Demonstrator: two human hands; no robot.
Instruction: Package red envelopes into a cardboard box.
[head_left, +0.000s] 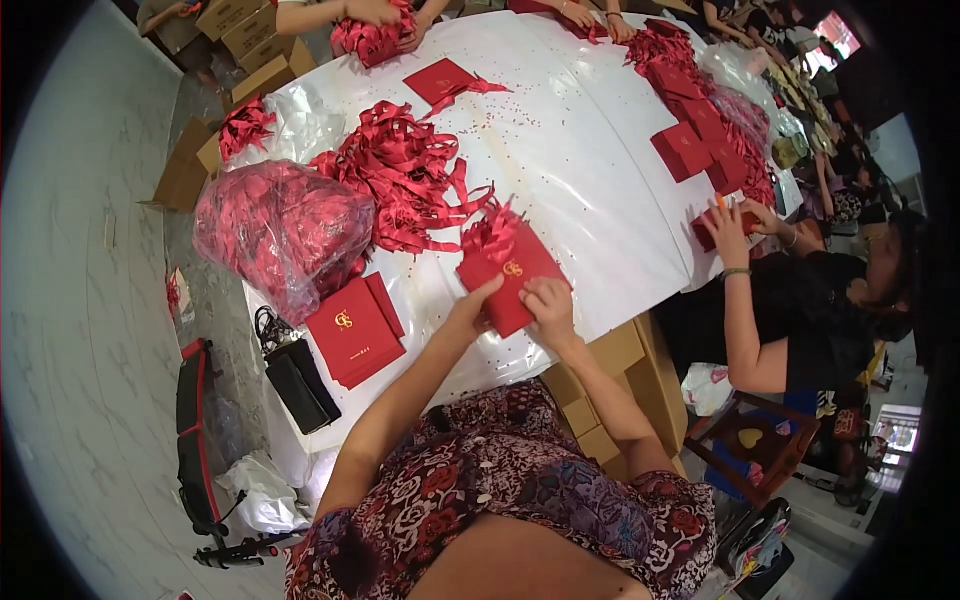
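Observation:
Just ahead of me I hold a flat red paper bag [512,312] with a gold emblem, tilted over the table edge. My left hand [472,308] pinches its left side, the thumb lying on the front. The curled fingers of my right hand [550,308] press on its right side. Red ribbons [490,235] bunch at the bag's top end. Left of my hands lies a stack of flat red bags [352,330]. Beyond it spreads a loose heap of red ribbons [400,170], beside a clear plastic sack [285,235] packed with red ribbon.
A black purse [303,385] lies at the left edge of the white-covered table [590,180]. A co-worker's hands [730,230] handle a red piece at right, near a row of red bags [690,135]. Cardboard boxes [610,360] stand below the near edge.

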